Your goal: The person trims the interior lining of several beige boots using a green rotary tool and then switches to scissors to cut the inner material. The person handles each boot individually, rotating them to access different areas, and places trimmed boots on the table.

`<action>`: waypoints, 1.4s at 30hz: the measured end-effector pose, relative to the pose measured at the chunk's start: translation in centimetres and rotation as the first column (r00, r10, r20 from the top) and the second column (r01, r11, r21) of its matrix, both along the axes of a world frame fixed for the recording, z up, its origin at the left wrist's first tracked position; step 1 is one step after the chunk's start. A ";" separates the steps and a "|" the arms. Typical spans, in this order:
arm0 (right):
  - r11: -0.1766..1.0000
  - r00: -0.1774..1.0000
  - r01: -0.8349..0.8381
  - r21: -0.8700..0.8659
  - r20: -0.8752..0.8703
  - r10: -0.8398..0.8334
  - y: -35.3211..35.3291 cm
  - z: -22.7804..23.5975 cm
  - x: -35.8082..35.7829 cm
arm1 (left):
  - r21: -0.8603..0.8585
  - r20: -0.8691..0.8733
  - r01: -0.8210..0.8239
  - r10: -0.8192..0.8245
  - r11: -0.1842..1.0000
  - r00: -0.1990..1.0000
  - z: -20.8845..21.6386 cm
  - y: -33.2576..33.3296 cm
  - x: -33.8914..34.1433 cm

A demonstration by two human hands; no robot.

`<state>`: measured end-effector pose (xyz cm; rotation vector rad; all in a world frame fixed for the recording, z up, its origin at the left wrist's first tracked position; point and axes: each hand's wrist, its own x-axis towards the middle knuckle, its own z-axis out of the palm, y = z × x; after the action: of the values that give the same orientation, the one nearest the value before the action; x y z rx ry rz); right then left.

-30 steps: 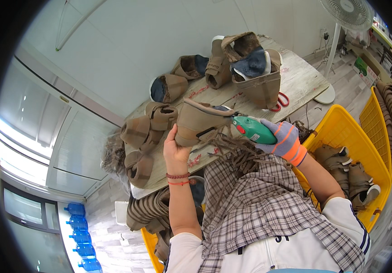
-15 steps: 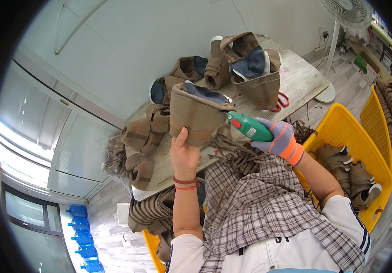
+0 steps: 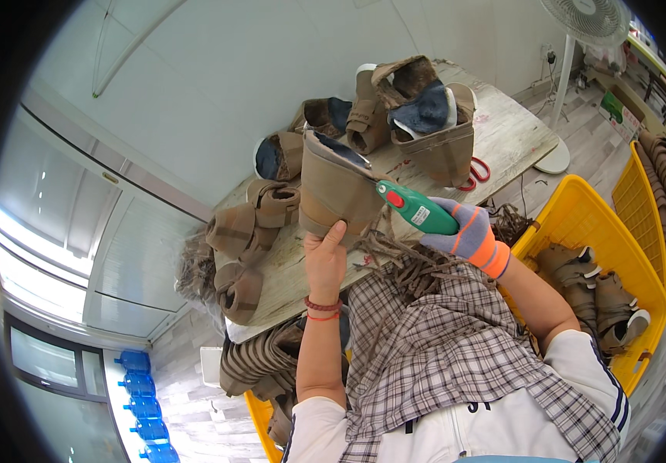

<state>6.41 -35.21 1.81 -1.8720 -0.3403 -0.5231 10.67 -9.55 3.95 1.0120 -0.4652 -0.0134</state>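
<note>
My bare left hand [image 3: 325, 258] grips a brown shoe upper [image 3: 339, 189] by its lower edge and holds it up over the table. A dark blue lining shows inside its opening. In my right hand [image 3: 468, 234], gloved in grey and orange, is a pair of green electric scissors [image 3: 433, 217] with a red button. Their tip meets the upper's right edge, near the rim; the blade itself is too small to make out. Brown trimmed strips [image 3: 402, 258] lie heaped below, at the table's near edge and on my checked apron [image 3: 433, 347].
More brown uppers [image 3: 232, 230] stand along the table's left and back. Red-handled scissors [image 3: 478, 171] lie on the worn tabletop [image 3: 506, 127]. A yellow crate [image 3: 572, 193] holding uppers is at my right, a fan [image 3: 589, 15] beyond. Blue water bottles [image 3: 144, 407] line the floor at left.
My left hand has shifted slightly right, turning the upper more upright. The electric scissors have moved a little left and down along its edge.
</note>
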 end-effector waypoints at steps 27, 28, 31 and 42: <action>0.896 0.898 -0.057 0.441 -0.369 0.239 -0.3 1.7 0.7 | 0.675 0.733 -0.684 -0.143 0.276 0.665 -3.9 0.2 0.5; 0.881 0.886 -0.062 0.469 -0.380 0.264 -0.3 2.1 0.7 | 0.669 0.739 -0.687 -0.153 0.284 0.656 -4.1 0.2 0.5; 0.846 0.859 -0.081 0.526 -0.394 0.328 -0.1 3.2 0.8 | 0.679 0.730 -0.667 -0.188 0.306 0.657 -4.1 0.6 0.3; 0.855 0.855 -0.094 0.510 -0.398 0.331 -0.2 3.6 2.1 | 0.703 0.703 -0.647 -0.149 0.296 0.696 -4.3 2.8 -0.8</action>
<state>8.51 -35.43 5.42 -1.3903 -0.0784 0.0315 9.87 -6.76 -0.38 2.3500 -1.0027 0.4966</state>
